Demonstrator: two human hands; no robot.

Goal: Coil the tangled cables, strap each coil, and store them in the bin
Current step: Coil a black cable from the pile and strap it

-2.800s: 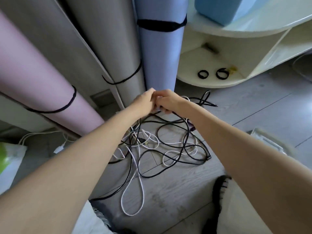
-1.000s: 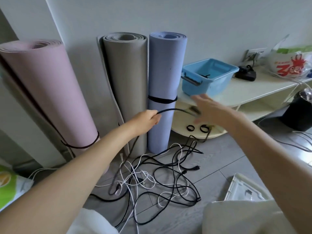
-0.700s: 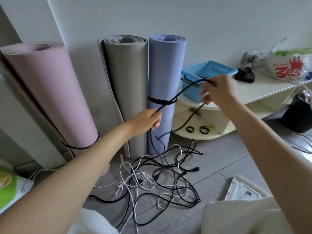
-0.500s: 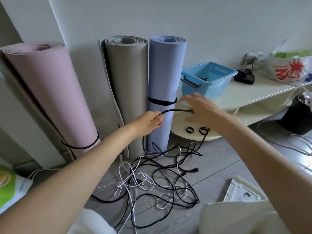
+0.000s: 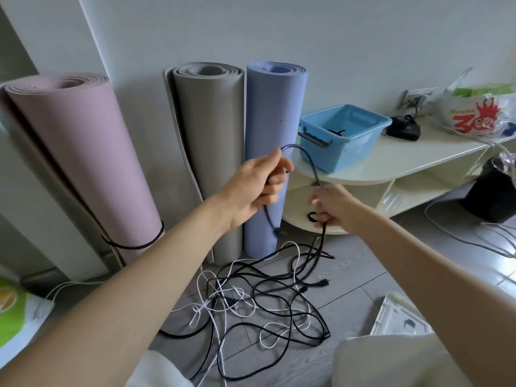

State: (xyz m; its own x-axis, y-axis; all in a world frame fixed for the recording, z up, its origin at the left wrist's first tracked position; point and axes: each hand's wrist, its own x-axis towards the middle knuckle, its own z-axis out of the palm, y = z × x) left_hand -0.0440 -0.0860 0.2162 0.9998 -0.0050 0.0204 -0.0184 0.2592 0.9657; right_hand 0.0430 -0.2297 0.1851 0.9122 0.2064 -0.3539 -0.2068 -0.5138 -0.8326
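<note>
Black and white cables [image 5: 262, 300], light-blue bin [image 5: 344, 135], pink mat [image 5: 83, 152], grey mat [image 5: 213, 141], lavender-blue mat [image 5: 275, 113].

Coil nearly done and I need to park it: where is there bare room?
Free: the shelf top between the blue bin and the black charger; the grey floor right of the cable tangle. Crowded: the tangle itself and the lower shelf behind the right hand. The left hand holds the black cable.
</note>
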